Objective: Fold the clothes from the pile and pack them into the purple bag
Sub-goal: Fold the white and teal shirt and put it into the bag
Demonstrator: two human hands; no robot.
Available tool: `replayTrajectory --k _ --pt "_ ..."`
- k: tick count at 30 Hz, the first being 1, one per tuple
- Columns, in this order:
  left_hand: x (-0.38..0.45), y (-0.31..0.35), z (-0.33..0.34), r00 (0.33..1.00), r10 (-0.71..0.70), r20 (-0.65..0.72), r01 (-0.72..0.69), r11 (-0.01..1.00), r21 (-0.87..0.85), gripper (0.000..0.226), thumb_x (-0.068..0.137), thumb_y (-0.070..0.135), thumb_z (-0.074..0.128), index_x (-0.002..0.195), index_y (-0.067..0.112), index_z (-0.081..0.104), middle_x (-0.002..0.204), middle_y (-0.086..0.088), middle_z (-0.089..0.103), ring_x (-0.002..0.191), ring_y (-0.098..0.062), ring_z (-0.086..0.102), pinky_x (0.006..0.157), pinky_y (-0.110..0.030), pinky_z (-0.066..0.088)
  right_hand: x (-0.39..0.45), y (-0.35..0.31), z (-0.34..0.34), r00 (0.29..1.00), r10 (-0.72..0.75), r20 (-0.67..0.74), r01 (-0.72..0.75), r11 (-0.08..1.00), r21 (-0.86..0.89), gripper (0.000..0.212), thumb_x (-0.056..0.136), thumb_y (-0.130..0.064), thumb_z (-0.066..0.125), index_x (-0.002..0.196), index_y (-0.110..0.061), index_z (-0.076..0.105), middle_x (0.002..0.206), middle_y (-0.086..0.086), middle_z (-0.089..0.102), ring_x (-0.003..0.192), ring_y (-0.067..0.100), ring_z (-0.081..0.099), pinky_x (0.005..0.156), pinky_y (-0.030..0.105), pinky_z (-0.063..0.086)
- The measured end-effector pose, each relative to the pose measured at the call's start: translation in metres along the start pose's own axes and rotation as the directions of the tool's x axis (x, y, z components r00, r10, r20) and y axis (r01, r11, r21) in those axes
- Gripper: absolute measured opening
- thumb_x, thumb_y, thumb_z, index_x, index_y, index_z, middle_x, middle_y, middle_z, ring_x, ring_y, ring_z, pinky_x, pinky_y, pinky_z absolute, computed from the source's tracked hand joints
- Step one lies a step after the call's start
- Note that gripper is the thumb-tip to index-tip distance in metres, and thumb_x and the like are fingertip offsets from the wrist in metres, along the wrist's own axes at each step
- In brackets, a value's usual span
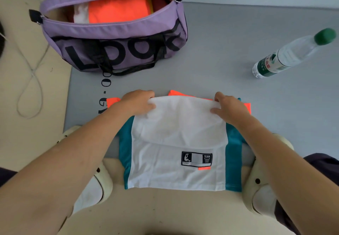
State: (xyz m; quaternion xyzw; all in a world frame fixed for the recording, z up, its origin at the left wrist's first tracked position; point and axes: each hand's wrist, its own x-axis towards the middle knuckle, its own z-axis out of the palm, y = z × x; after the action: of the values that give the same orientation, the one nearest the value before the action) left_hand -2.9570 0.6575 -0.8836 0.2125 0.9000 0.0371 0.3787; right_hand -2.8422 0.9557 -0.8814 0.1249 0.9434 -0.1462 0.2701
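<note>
Your left hand (138, 101) and right hand (227, 107) each pinch a far corner of the white shirt (176, 143) on the mat (229, 55), mid-fold. Next, probably, lay the flap flat, then lift it to the open purple bag (110, 31).

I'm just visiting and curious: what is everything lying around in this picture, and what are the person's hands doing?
Purple fabric duffel bag: one, purple with black lettering, far left on the mat, unzipped.
Folded orange garment: one, bright orange, inside the bag beside other clothes.
White sports shirt with teal side panels: one, white, teal and orange, on the mat's near edge, a black patch on it.
Clear plastic water bottle: one, clear with green cap and label, standing far right.
Grey floor mat: one, grey, under everything.
Thin white cord: one, looped on the beige floor at left.
Cream slippers: two, on the person's feet.
Left hand: pinches the shirt's folded far edge.
Right hand: pinches the same edge.
</note>
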Motion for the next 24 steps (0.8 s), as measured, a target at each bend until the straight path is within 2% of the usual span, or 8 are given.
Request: replayTrajectory --k 2,5,9,12,14,16,19,24 --pt "-0.005 -0.006 -0.004 0.999 -0.024 0.034 0.022 0.998 0.050 0.024 0.092 0.045 0.053 0.081 0.024 0.048 0.084 0.005 0.050 0.083 -0.021 0.049 0.062 -0.032 0.033 -0.004 0.002 -0.005 1.000 0.017 0.019 -0.018 0.999 0.036 0.031 0.092 -0.028 0.062 0.110 -0.004 0.057 0.109 0.018 0.061 0.105 0.035 0.056 0.075 0.034 0.036" --pt "-0.018 -0.007 -0.006 0.998 -0.029 0.052 0.028 1.000 0.014 0.035 0.088 0.048 0.059 0.067 0.023 0.047 0.079 0.002 0.051 0.077 -0.020 0.049 0.058 -0.031 0.032 -0.016 -0.001 -0.009 0.997 0.002 0.073 -0.004 0.999 0.034 0.030 0.096 -0.028 0.055 0.105 0.000 0.062 0.112 0.018 0.060 0.108 0.033 0.053 0.080 0.033 0.036" --pt "-0.045 0.005 -0.009 0.991 0.034 0.126 -0.015 0.989 -0.149 0.036 0.084 0.046 0.068 0.068 0.017 0.054 0.073 0.001 0.055 0.067 -0.017 0.050 0.056 -0.031 0.035 -0.038 -0.003 -0.016 0.985 0.012 0.172 -0.021 0.998 0.051 0.026 0.099 -0.031 0.047 0.093 -0.008 0.057 0.107 0.013 0.062 0.104 0.033 0.059 0.071 0.028 0.034" --pt "-0.072 0.005 -0.017 0.973 0.010 0.232 0.000 0.999 -0.043 0.031 0.086 0.047 0.066 0.075 0.020 0.058 0.080 -0.001 0.061 0.068 -0.020 0.062 0.051 -0.027 0.045 -0.057 -0.005 -0.031 0.957 0.015 0.290 -0.025 0.999 0.032 0.035 0.092 -0.041 0.055 0.068 -0.017 0.047 0.073 -0.002 0.055 0.074 0.030 0.070 0.048 0.021 0.039" --pt "-0.093 0.004 -0.023 0.963 -0.041 0.266 0.029 0.998 0.051 0.040 0.081 0.058 0.066 0.077 0.019 0.062 0.080 -0.002 0.063 0.066 -0.020 0.064 0.045 -0.025 0.044 -0.071 -0.009 -0.046 0.932 0.033 0.360 -0.029 0.999 -0.018 0.047 0.081 -0.060 0.060 0.064 -0.017 0.050 0.064 -0.002 0.056 0.051 0.022 0.067 0.049 0.024 0.043" --pt "-0.112 0.005 -0.036 0.981 -0.048 0.189 0.022 0.990 0.137 0.060 0.074 0.077 0.060 0.068 0.017 0.058 0.070 0.000 0.059 0.062 -0.017 0.056 0.048 -0.026 0.037 -0.083 -0.014 -0.065 0.943 0.041 0.329 -0.017 0.997 -0.073 0.061 0.069 -0.079 0.058 0.068 -0.017 0.054 0.067 -0.001 0.059 0.043 0.014 0.062 0.051 0.027 0.042" --pt "-0.136 0.010 -0.071 0.996 -0.033 -0.077 0.045 0.987 0.157 0.075 0.069 0.089 0.049 0.062 0.015 0.052 0.066 0.001 0.055 0.063 -0.018 0.052 0.052 -0.030 0.032 -0.098 -0.023 -0.104 0.996 -0.009 0.086 0.011 1.000 -0.025 0.068 0.058 -0.086 0.060 0.076 -0.021 0.053 0.074 -0.004 0.057 0.065 0.015 0.055 0.054 0.029 0.036" --pt "-0.174 0.025 -0.140 0.849 -0.052 -0.526 0.092 0.995 0.049 0.061 0.075 0.083 0.038 0.074 0.024 0.052 0.082 0.003 0.057 0.077 -0.023 0.053 0.062 -0.033 0.037 -0.123 -0.047 -0.174 0.944 -0.084 -0.318 0.086 0.996 -0.006 0.065 0.070 -0.077 0.060 0.088 -0.015 0.053 0.087 0.004 0.055 0.078 0.024 0.051 0.066 0.034 0.037"
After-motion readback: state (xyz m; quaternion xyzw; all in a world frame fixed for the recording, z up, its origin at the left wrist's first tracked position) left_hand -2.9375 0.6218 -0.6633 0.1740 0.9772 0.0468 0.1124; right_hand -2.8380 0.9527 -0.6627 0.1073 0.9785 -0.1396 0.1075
